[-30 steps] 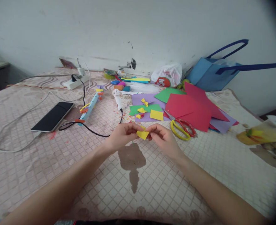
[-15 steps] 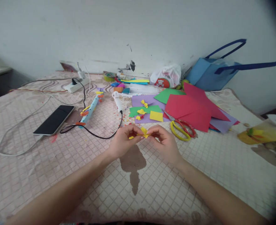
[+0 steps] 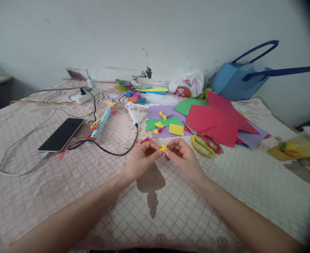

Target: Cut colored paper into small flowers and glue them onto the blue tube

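A small folded piece of yellow paper (image 3: pixel 163 148) is pinched between my two hands above the patterned tablecloth. My left hand (image 3: pixel 141 158) grips its left side with thumb and fingertips, and my right hand (image 3: pixel 185 157) grips its right side the same way. Just beyond the hands lie a flat yellow square (image 3: pixel 176 129) and several small yellow folded pieces, one a bow shape (image 3: pixel 162 115), on green (image 3: pixel 151 124) and purple (image 3: pixel 157 111) paper. Scissors (image 3: pixel 204 145) with yellow and red handles rest to the right of my right hand.
Red sheets (image 3: pixel 213 123) lie at the right, before a blue bag (image 3: pixel 239 82) and a white plastic bag (image 3: pixel 188 85). A white glue gun (image 3: pixel 132 114) trails a black cable. At the left are a phone (image 3: pixel 61 135) and a power strip (image 3: pixel 86 95).
Both hands have shifted slightly, and the yellow piece between them shows a more compact, pointed shape. A bit of red now shows behind my left hand's fingers.
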A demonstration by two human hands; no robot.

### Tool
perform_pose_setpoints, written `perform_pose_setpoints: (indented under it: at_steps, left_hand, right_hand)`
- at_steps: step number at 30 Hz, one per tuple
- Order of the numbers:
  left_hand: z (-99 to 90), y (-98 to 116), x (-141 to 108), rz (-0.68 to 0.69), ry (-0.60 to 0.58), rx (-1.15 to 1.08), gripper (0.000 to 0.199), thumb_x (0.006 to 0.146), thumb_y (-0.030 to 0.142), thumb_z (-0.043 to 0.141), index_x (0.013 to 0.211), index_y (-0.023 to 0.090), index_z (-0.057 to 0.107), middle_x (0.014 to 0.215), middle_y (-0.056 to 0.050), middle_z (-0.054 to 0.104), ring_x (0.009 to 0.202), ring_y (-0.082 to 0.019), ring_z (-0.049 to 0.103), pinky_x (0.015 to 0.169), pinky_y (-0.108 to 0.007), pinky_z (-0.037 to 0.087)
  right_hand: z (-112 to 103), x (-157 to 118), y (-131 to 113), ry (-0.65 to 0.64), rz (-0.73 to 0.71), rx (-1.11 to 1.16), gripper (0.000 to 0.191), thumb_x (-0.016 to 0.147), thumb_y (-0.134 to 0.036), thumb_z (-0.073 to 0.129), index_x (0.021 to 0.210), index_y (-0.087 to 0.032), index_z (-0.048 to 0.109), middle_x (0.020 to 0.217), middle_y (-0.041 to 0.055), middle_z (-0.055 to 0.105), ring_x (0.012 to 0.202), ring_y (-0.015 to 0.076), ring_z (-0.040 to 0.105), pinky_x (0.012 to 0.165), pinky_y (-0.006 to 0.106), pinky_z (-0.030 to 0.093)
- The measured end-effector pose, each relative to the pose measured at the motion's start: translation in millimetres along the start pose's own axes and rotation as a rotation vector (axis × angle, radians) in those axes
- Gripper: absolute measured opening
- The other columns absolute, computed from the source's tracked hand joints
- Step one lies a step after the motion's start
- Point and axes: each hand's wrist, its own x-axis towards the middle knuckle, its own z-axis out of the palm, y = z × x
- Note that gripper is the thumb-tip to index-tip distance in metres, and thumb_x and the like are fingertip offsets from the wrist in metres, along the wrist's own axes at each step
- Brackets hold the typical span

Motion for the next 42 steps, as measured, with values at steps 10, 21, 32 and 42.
perform_pose_setpoints:
  at_steps: [10,21,32,42]
  left_hand:
    - [2.8,-3.7,-0.4,-0.009,0.076,-0.047,0.018,0.071,0.027,0.069,0.073,0.013,0.058,0.071,-0.001,0.061,0.065,-0.01,0.056,0.063,-0.023,0.044]
    - [2.5,-6.1,-1.0,-0.033,0.071,-0.09,0.018,0.072,0.024,0.067,0.077,0.014,0.053,0.07,0.001,0.057,0.064,-0.009,0.056,0.063,-0.023,0.045]
    - [0.9,-6.9,-0.5,0.007,0.043,-0.053,0.019,0.071,0.026,0.068,0.077,0.014,0.056,0.074,-0.001,0.059,0.067,-0.01,0.056,0.063,-0.023,0.044]
    - [0.1,-3.5,-0.5,-0.003,0.085,-0.041,0.017,0.073,0.027,0.066,0.073,0.014,0.056,0.069,0.0,0.061,0.064,-0.01,0.057,0.062,-0.023,0.044]
  right_hand:
    - [-1.0,-0.5,-1.6,-0.054,0.056,-0.023,0.012,0.079,-0.028,0.061,0.086,-0.02,0.055,0.079,-0.0005,0.058,0.065,0.0109,0.054,0.06,0.025,0.045]
    - [-1.5,-0.5,-5.0,-0.069,0.067,-0.121,0.015,0.082,-0.032,0.057,0.074,-0.019,0.056,0.067,-0.0012,0.058,0.059,0.0115,0.053,0.057,0.027,0.043]
    - [-2.2,0.5,-3.9,-0.101,0.116,-0.037,0.017,0.084,-0.033,0.054,0.074,-0.019,0.056,0.068,-0.0018,0.055,0.057,0.0105,0.052,0.055,0.025,0.044]
    - [-3.9,0.5,-1.4,-0.107,-0.089,-0.214,0.012,0.079,-0.029,0.062,0.082,-0.021,0.053,0.078,-0.0002,0.058,0.072,0.0142,0.058,0.064,0.027,0.046]
